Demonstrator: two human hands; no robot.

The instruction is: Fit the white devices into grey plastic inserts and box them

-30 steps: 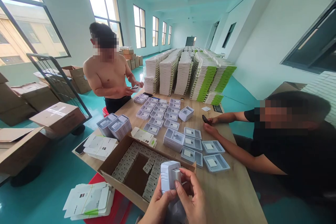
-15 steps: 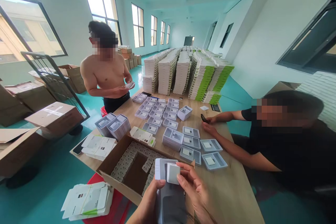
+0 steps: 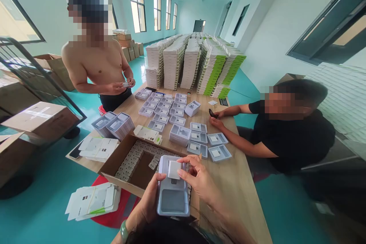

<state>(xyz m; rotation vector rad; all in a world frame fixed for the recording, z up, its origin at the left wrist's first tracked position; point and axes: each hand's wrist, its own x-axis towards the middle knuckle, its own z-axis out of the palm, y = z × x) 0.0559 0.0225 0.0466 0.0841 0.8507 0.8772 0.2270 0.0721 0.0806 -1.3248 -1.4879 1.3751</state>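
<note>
My left hand (image 3: 147, 196) grips a pale plastic insert tray (image 3: 173, 201) from its left side, thumb over the rim. It looks like a stack of such trays. My right hand (image 3: 201, 177) pinches a small white square block (image 3: 174, 169), charger-like, by its right edge. The block sits at the tray's upper recess; whether it rests fully inside I cannot tell. The larger lower recess holds nothing. Just beyond my hands stands an open cardboard box (image 3: 114, 181) with rows of similar small white blocks (image 3: 130, 159).
Insert trays (image 3: 162, 110), many with white blocks, cover the table (image 3: 238, 194). Flattened cartons (image 3: 98, 147) lie at left, more (image 3: 93, 202) on a red stool (image 3: 122, 213). Tall carton stacks (image 3: 174, 65) stand behind. One co-worker (image 3: 98, 65) stands left; another (image 3: 294, 133) sits right, holding a dark object.
My right hand has brought the white block from above the tray's edge down to its upper recess. The tray now faces me more squarely. The view has shifted, and the standing co-worker's head has turned.
</note>
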